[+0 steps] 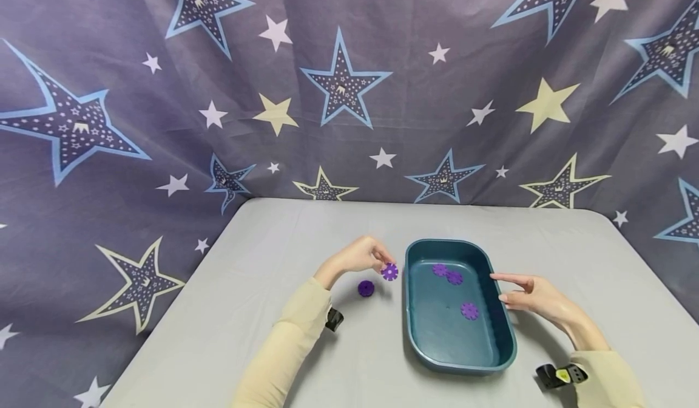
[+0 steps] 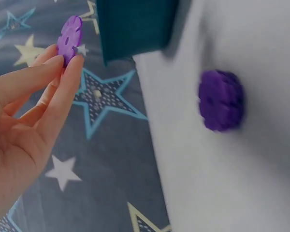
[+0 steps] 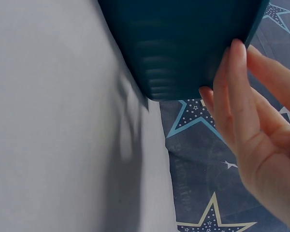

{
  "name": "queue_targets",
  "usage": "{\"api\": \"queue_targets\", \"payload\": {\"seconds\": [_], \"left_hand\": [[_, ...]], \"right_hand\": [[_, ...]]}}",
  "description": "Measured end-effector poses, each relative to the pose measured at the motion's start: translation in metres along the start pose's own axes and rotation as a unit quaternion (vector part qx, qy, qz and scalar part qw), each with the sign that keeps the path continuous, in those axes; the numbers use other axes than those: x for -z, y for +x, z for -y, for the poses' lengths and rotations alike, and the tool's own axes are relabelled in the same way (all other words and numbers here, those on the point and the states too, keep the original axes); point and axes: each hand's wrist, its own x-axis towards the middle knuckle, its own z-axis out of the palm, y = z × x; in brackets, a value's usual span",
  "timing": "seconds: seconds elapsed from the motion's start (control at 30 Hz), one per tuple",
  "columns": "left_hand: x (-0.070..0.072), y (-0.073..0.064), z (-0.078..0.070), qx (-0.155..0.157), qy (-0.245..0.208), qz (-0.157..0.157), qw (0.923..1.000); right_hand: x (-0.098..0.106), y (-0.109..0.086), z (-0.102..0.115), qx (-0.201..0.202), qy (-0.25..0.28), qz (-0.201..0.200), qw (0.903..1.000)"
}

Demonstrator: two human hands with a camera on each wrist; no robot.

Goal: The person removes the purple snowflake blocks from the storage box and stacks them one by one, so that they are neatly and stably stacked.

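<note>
My left hand [image 1: 361, 255] pinches a purple notched disc [image 1: 389, 272] between thumb and fingertips, just left of the bin's rim. In the left wrist view this disc [image 2: 70, 39] is held nearly edge-on above the fingertips. Below that hand, a small stack of the same purple discs [image 1: 366, 288] sits on the table; its layers show in the left wrist view [image 2: 221, 100]. Several purple discs [image 1: 469, 311] lie flat inside a teal bin [image 1: 437, 341]. On the bin's right side, my right hand [image 1: 537, 299] touches the rim and outer wall with extended fingertips [image 3: 238, 48].
The bin stands upright on a grey-white table [image 1: 327, 226]. A dark curtain with stars [image 1: 349, 141] hangs behind the table and along its left side. Each wrist carries a small black camera [image 1: 334, 319].
</note>
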Motion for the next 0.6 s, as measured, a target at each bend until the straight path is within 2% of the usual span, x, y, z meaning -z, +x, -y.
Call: {"api": "queue_targets", "payload": {"seconds": [0.17, 0.33, 0.5, 0.6], "left_hand": [[-0.001, -0.009, 0.013, 0.047, -0.018, 0.005, 0.9987], [-0.004, -0.016, 0.026, 0.068, -0.039, 0.008, 0.9969], [-0.005, -0.021, 0.034, 0.097, -0.059, -0.001, 0.9935], [-0.006, -0.022, 0.038, 0.103, -0.061, -0.006, 0.9928]], "right_hand": [[0.0, -0.001, 0.0, -0.004, -0.006, -0.005, 1.0], [0.0, -0.002, 0.001, -0.012, -0.004, -0.007, 0.9999], [0.0, -0.001, 0.0, -0.012, 0.006, -0.004, 0.9999], [0.001, -0.001, -0.001, -0.005, 0.006, -0.004, 1.0]]}}
